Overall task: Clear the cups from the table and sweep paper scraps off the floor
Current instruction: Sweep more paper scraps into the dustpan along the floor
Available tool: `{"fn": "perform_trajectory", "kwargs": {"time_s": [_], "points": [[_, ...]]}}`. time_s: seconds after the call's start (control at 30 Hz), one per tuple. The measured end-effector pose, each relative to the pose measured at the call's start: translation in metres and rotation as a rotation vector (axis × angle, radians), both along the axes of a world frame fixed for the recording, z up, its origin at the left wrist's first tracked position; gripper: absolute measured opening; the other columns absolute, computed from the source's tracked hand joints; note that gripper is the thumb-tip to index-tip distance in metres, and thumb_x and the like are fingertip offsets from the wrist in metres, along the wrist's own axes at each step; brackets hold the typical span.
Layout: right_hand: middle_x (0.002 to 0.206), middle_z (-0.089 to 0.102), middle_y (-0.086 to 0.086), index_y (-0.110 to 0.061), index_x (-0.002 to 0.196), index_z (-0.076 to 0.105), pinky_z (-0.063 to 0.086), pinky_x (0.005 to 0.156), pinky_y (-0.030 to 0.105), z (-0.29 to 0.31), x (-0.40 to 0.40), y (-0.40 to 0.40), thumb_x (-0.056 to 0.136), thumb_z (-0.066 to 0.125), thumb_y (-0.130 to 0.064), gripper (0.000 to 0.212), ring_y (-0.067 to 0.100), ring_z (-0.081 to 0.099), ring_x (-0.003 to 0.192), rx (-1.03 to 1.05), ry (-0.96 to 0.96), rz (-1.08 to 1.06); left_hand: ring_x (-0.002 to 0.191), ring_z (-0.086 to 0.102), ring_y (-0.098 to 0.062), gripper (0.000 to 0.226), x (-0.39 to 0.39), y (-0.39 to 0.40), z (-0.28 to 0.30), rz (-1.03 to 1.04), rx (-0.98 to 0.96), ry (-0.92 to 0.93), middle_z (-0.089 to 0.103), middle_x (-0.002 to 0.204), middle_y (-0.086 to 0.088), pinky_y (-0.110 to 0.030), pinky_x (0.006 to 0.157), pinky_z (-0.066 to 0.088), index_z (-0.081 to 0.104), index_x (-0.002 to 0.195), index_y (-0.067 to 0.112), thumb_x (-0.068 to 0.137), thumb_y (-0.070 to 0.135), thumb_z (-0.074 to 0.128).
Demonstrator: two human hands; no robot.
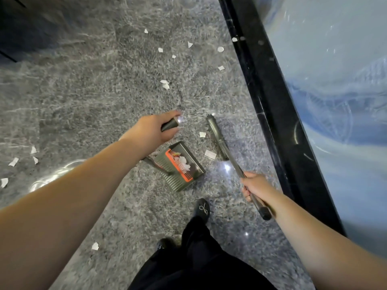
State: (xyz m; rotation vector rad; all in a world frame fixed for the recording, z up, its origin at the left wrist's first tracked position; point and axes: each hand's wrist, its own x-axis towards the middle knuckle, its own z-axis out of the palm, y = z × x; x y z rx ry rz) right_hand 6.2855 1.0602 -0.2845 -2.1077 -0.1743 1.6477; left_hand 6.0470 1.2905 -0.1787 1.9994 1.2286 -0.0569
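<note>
One dustpan (184,164), one broom (217,139) — many paper scraps (165,84) (uncountable).

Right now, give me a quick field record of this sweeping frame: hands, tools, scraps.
left hand: grips dustpan handle
right hand: grips broom handle
dustpan: on floor, scraps inside
broom head: on floor, right of dustpan
nearest scraps: two between dustpan and broom head
other scraps: loose cluster farther ahead; several at left
floor: grey speckled stone

Black shoe (203,208), black baseboard (270,105).
</note>
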Motion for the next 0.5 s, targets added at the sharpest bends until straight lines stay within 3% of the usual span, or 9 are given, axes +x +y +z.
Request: {"fn": "perform_trajectory", "kwargs": {"time_s": [0.17, 0.33, 0.5], "points": [[0.052, 0.046, 0.003, -0.015, 0.149, 0.028, 0.037, 0.034, 0.022, -0.007, -0.012, 0.009, 0.099, 0.044, -0.005, 0.053, 0.010, 0.042, 0.037, -0.030, 0.201, -0.064, 0.049, 0.056, 0.003, 0.041, -0.004, -0.001, -0.003, 0.030, 0.007, 0.030, 0.063, 0.076, 0.011, -0.010, 0.043, 0.035, 0.048, 0.130, 0.056, 0.094, 0.041, 0.060], [0.057, 0.041, 0.003, -0.018, 0.149, 0.028, 0.034, 0.034, 0.019, 0.005, -0.027, 0.006, 0.101, 0.042, -0.006, 0.052, 0.008, 0.038, 0.036, -0.017, 0.340, -0.046, 0.052, 0.056, 0.008, 0.041, -0.011, -0.007, -0.003, 0.049, 0.001, 0.033, 0.061, 0.074, 0.013, -0.009, 0.040, 0.035, 0.046, 0.129, 0.060, 0.094, 0.041, 0.059], [0.059, 0.040, 0.003, -0.022, 0.149, 0.030, 0.034, 0.034, 0.020, 0.024, -0.034, 0.003, 0.101, 0.043, -0.008, 0.052, 0.009, 0.038, 0.038, 0.006, 0.322, 0.012, 0.045, 0.053, 0.005, 0.043, -0.012, -0.011, -0.003, 0.073, -0.019, 0.020, 0.062, 0.072, 0.011, -0.010, 0.036, 0.034, 0.046, 0.130, 0.061, 0.094, 0.041, 0.060]]}}
